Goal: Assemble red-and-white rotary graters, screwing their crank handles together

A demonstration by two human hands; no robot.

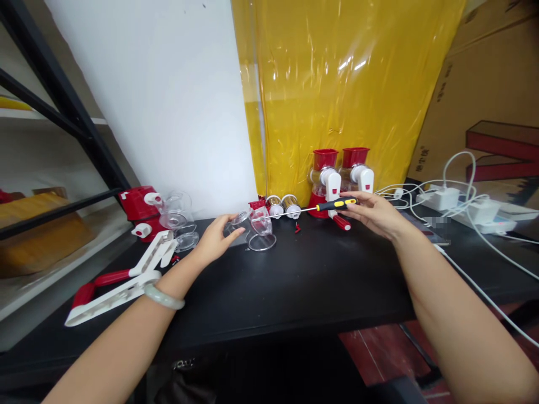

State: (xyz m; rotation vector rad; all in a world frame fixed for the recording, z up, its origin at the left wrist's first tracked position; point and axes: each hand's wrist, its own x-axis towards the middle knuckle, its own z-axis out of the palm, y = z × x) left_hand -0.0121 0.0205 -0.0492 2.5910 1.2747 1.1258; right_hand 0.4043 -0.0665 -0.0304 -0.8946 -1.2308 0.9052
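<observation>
My right hand grips the black-and-yellow handle of a screwdriver. Its long thin shaft points left, and the tip overlaps a clear plastic cup-shaped part on the table; whether they touch I cannot tell. With thumb and fingers, my left hand holds another clear plastic part just left of it. Behind the tip are two grater drums and a small red piece. Two assembled red-and-white rotary graters stand behind the screwdriver handle.
On the left lie red housings, clear plastic parts and white crank arms with red handles. White cables and chargers crowd the right side. A shelf rack stands left; a large cardboard box leans at right.
</observation>
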